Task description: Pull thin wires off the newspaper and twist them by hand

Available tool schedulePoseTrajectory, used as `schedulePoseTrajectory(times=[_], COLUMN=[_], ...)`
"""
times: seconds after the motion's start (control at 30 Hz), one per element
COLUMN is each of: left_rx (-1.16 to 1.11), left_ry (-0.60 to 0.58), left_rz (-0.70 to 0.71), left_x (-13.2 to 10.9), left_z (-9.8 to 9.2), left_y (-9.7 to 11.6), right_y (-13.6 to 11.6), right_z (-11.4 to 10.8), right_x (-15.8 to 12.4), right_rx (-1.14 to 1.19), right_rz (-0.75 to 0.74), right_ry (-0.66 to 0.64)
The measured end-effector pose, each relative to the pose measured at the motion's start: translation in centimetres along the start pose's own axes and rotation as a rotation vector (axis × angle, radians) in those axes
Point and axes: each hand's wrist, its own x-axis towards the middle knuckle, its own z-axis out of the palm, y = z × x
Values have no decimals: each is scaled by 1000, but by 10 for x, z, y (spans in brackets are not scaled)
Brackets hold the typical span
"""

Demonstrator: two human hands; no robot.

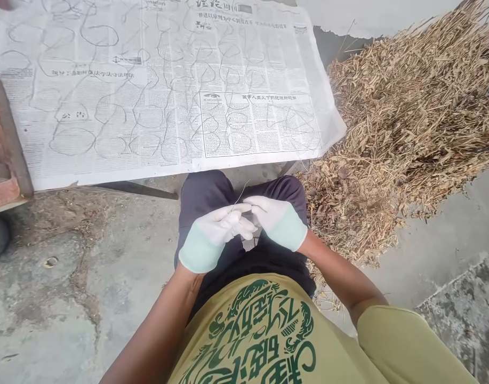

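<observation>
Thin strand [241,193] above dark trousers [204,197], near side of spread newspaper [148,173]. Gloved left hand [218,229] pinches it at fingertips; gloved right hand [278,220] meets left at fingertips, cannot tell whether gripping strand too. Looped strands [300,125] across newspaper. Far left, wooden-edged object [13,133], partly seen. Right, dry stalk heap [412,112] on concrete floor [136,272], cracked at left.

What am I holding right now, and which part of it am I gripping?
A thin strand, pinched by the left hand below an end that sticks up. Whether the right hand grips it too can't be told.
</observation>
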Motion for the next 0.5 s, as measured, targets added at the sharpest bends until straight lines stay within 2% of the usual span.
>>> schedulePoseTrajectory(times=[0.07, 0.17, 0.33, 0.5], left_rx=[66, 105, 38, -10], left_ry=[44, 68, 53, 28], left_rz=[-18, -61, -171, -244], left_x=[-1, -2, 0, 5], left_z=[2, 5, 10, 9], left_y=[3, 8, 9, 7], right_y=[5, 11, 17, 22], right_z=[5, 7, 5, 7], right_x=[1, 0, -1, -3], right_rx=[-145, -281, -233, -135], right_rz=[-103, -177, -224, -178], right_ry=[-21, -14, -35, -42])
